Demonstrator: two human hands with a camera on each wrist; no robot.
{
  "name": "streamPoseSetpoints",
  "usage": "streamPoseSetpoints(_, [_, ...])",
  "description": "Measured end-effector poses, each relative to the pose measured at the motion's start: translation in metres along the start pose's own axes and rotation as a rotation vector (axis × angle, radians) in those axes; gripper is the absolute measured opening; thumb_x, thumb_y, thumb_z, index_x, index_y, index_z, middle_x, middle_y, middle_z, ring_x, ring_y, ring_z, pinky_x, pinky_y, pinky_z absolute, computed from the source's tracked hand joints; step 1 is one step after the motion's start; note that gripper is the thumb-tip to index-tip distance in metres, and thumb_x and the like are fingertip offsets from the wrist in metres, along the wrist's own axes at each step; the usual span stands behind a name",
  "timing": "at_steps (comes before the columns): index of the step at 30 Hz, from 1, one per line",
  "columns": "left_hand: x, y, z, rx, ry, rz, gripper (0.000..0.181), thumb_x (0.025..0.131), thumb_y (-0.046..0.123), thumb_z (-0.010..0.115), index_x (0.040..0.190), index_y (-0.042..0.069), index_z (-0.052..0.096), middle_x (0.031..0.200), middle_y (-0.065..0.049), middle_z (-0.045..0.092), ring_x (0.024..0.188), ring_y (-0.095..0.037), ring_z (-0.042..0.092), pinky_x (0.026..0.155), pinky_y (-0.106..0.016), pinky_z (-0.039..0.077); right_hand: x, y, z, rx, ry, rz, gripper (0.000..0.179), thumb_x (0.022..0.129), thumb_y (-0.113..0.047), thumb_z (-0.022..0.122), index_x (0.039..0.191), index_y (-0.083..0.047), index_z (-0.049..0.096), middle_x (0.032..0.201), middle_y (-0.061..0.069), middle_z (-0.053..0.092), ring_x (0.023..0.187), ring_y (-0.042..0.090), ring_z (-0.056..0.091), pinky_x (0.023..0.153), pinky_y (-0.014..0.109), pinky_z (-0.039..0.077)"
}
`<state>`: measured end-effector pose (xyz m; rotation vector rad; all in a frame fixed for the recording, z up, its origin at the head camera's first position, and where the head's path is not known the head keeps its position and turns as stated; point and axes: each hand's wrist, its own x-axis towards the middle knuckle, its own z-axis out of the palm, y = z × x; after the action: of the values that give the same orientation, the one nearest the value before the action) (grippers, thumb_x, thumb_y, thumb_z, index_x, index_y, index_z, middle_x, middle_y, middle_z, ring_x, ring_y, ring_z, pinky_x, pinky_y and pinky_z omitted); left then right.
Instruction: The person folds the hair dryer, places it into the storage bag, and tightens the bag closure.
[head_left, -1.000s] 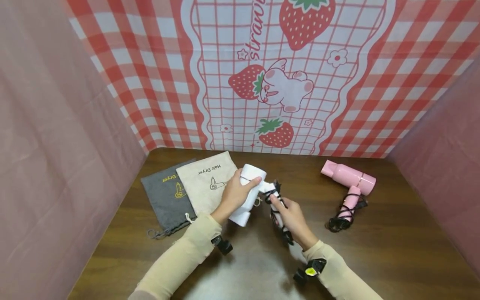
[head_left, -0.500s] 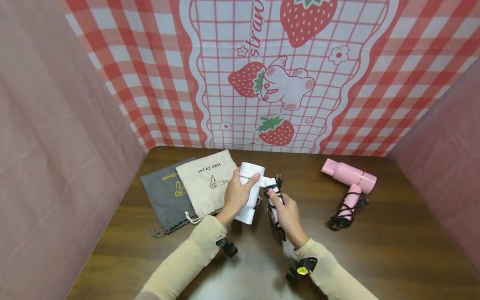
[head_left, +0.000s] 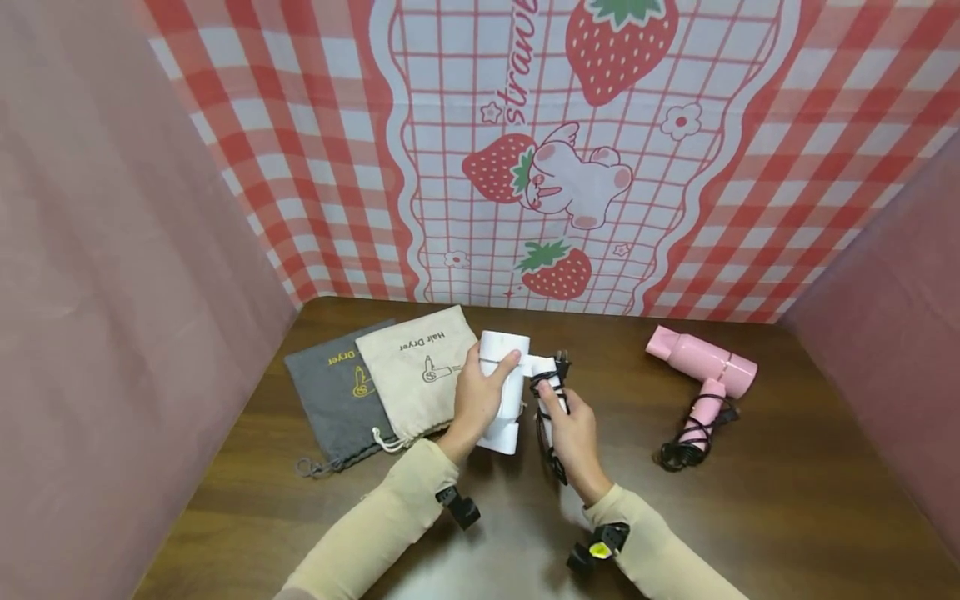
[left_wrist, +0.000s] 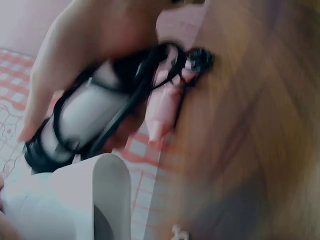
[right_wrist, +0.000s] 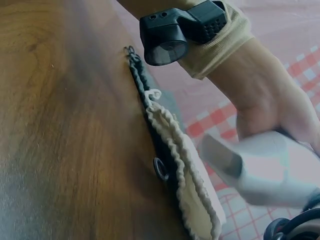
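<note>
A white hair dryer is held in both hands above the wooden table. My left hand grips its barrel, thumb across the front near the rear end. The handle joins the barrel on the right, and a black cord is wound round it. My right hand grips this handle with the thumb over the cord, hiding much of it. In the left wrist view the wide nozzle opens near the camera, below the cord-wrapped handle. In the right wrist view the dryer looks blurred.
A cream drawstring pouch printed "Hair Dryer" overlaps a grey pouch left of the hands. A pink hair dryer with its cord round the handle lies at the right. Checked strawberry cloth hangs behind the table.
The white dryer has turned slightly, its nozzle end swinging right so the barrel lies straighter towards me. The right hand has shifted a little left, while the pouches and pink dryer stay put.
</note>
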<state>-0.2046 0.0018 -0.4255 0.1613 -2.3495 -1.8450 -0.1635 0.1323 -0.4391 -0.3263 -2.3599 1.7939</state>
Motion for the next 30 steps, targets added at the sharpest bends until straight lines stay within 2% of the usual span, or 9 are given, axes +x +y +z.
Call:
streamPoseSetpoints(5, [-0.008, 0.001, 0.007, -0.046, 0.037, -0.021, 0.07, 0.089, 0.049, 0.064, 0.14, 0.004, 0.045, 0.103, -0.018, 0.067, 0.08, -0.024, 0.065, 0.072, -0.033, 0.052, -0.005, -0.002, 0.002, -0.075, 0.073, -0.02, 0.044, 0.097, -0.041, 0.056, 0.102, 0.002, 0.065, 0.088, 0.015, 0.064, 0.076, 0.018, 0.052, 0.068, 0.027, 0.042])
streamPoseSetpoints(14, [-0.014, -0.003, 0.017, -0.079, 0.124, -0.071, 0.07, 0.089, 0.049, 0.064, 0.137, 0.002, 0.047, 0.106, -0.019, 0.068, 0.084, -0.027, 0.064, 0.076, -0.038, 0.052, -0.006, 0.004, 0.011, -0.079, 0.136, -0.019, 0.045, 0.097, -0.041, 0.056, 0.103, 0.003, 0.064, 0.092, 0.02, 0.065, 0.082, 0.027, 0.056, 0.071, 0.032, 0.042])
streamPoseSetpoints(19, [-0.016, -0.004, 0.021, -0.07, 0.116, -0.09, 0.072, 0.088, 0.051, 0.064, 0.139, 0.004, 0.045, 0.108, -0.019, 0.068, 0.085, -0.028, 0.064, 0.077, -0.038, 0.051, -0.005, 0.009, 0.013, -0.041, 0.151, -0.015, 0.044, 0.097, -0.038, 0.056, 0.104, 0.005, 0.064, 0.093, 0.021, 0.065, 0.082, 0.026, 0.055, 0.072, 0.031, 0.043])
streamPoseSetpoints(30, [-0.015, -0.006, 0.023, -0.071, 0.093, -0.088, 0.072, 0.089, 0.051, 0.063, 0.138, 0.002, 0.044, 0.106, -0.019, 0.067, 0.084, -0.027, 0.064, 0.074, -0.036, 0.051, -0.002, 0.01, 0.008, -0.037, 0.088, 0.017, 0.05, 0.098, -0.042, 0.054, 0.108, 0.005, 0.062, 0.097, 0.021, 0.064, 0.085, 0.025, 0.056, 0.072, 0.029, 0.044])
